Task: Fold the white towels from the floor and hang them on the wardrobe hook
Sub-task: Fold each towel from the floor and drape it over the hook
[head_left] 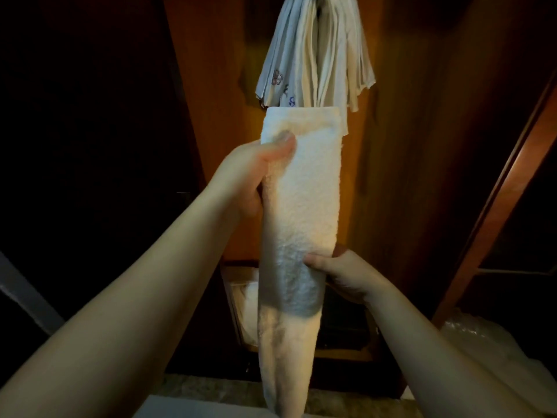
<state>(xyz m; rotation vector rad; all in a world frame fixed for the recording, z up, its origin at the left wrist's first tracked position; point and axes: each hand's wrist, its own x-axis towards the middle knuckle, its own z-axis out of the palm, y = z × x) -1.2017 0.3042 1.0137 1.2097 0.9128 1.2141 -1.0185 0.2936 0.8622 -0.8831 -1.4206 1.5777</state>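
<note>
A white towel (301, 200), folded into a long narrow strip, hangs upright in front of me. My left hand (250, 176) grips its upper left edge, thumb on the front. My right hand (340, 274) pinches the strip lower down from the right side. The towel's tail drops to the frame's bottom edge. Above it a bunch of several folded white cloths (313, 49) hangs against the wooden wardrobe panel (422, 146); the hook itself is hidden by them.
A wooden wardrobe door edge (512, 182) slants at the right. Behind the towel sits an open wooden compartment (340, 351) with a pale cloth (248, 306) in it. Crumpled clear plastic (482, 339) lies at lower right. The left side is dark.
</note>
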